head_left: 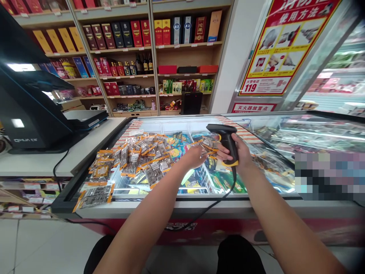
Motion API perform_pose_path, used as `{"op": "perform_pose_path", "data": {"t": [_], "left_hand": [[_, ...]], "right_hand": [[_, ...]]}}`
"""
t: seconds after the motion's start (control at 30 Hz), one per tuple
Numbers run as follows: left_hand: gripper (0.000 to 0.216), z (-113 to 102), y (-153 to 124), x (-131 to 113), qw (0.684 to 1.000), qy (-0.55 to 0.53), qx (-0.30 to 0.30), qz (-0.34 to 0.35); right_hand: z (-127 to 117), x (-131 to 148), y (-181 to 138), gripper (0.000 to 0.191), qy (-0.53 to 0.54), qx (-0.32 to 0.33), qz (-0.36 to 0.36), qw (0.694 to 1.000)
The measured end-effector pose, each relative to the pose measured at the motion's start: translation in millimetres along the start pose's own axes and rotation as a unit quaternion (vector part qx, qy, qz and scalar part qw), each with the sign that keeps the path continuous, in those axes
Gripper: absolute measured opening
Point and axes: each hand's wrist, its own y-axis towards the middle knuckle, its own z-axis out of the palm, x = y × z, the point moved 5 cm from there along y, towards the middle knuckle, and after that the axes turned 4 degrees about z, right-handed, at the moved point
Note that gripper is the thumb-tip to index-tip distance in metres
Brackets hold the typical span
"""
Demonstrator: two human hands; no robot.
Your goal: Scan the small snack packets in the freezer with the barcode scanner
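My right hand (238,155) is closed around the handle of a black and yellow barcode scanner (225,137), held upright over the freezer's glass lid (256,133), its cable trailing down the front. My left hand (196,156) pinches a small orange-edged snack packet (207,144) and holds it up just left of the scanner's head. A pile of several similar packets (137,160) lies spread on the glass to the left of my left hand. One packet (94,195) sits apart near the freezer's front left corner.
A black checkout terminal (31,114) stands on the white counter (85,148) at left. Shelves of boxed and bottled goods (148,49) fill the back wall. A red and yellow poster (282,42) hangs at right. Packaged frozen goods show under the glass.
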Motion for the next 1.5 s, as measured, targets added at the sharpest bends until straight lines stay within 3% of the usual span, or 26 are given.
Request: {"op": "perform_pose_path", "data": {"t": [0.1, 0.17, 0.27, 0.37, 0.57, 0.73, 1.0, 1.17, 1.4, 1.5], "left_hand": [[0.040, -10, -3, -4, 1.000, 0.022, -0.008, -0.001], [0.043, -29, -8, 9, 0.991, 0.089, -0.055, -0.083], [0.049, -64, -25, 42, 0.935, 0.198, -0.123, -0.269], [0.056, -77, -37, 69, 0.902, 0.229, -0.096, -0.352], [0.040, -67, -33, 74, 0.924, 0.230, -0.066, -0.297], [0.042, -60, -33, 72, 0.932, 0.228, -0.074, -0.273], [0.031, -74, -32, 64, 0.926, 0.238, -0.110, -0.273], [0.034, -84, -29, 52, 0.933, 0.143, -0.189, -0.270], [0.031, -67, -20, 46, 0.961, 0.083, -0.134, -0.227], [0.036, -65, -16, 50, 0.965, 0.045, -0.164, -0.199]], "right_hand": [[-3, 0, 0, 0.045, 0.006, -0.005, 0.001, 1.000], [-4, 0, 0, 0.047, 0.010, -0.007, 0.002, 1.000], [-3, 0, -1, 0.048, 0.009, -0.006, 0.005, 1.000], [-1, 0, -1, 0.049, 0.002, 0.000, 0.009, 1.000], [0, -1, -2, 0.050, 0.000, -0.004, 0.010, 1.000], [-3, -3, 0, 0.049, -0.002, -0.002, 0.011, 1.000], [-3, -6, 1, 0.047, -0.018, 0.010, 0.018, 1.000], [2, -7, 0, 0.050, -0.030, 0.017, 0.029, 0.999], [9, -13, -2, 0.047, -0.055, 0.053, 0.058, 0.995], [12, -15, -2, 0.048, -0.058, 0.061, 0.064, 0.994]]}}
